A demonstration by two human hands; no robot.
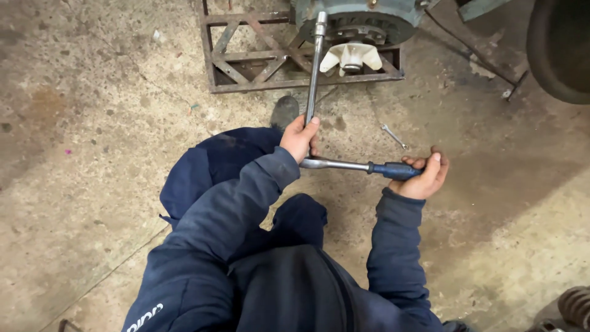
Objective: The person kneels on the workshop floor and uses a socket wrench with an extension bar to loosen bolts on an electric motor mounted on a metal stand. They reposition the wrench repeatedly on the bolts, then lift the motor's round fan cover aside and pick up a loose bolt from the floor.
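head view: looking straight down at a person crouched on a stained concrete floor (92, 184), dark blue sleeves and trousers filling the bottom of the shot.
left hand (300, 138): fingers wrapped tight round the lower end of a long extension bar (313, 74), right where it meets the ratchet head — steadying that joint, I'd say.
right hand (425, 176): fingers curled shut around the blue grip of the ratchet handle (369, 166), which runs sideways from the left fingers across to the right ones.
extension bar: goes up and away from the left fingers to a socket (320, 24) seated on the rim of a grey-green motor housing (356, 15).
beyond the fingers: a white fan impeller (351, 57) just beside the far end of the bar, with the motor sitting on a rusty steel frame (246, 67).
loose bits: a small spanner (394, 136) on the floor, just above the ratchet handle and between the two hands; a dark shoe toe (284, 112) just past the left fingers.
step in hand: looks like working a fastener on the housing, mid-swing — can't tell tightening or loosening.
next move: my guess is it needs the bar held square to the fastener while the right hand sweeps, or the socket could slip.
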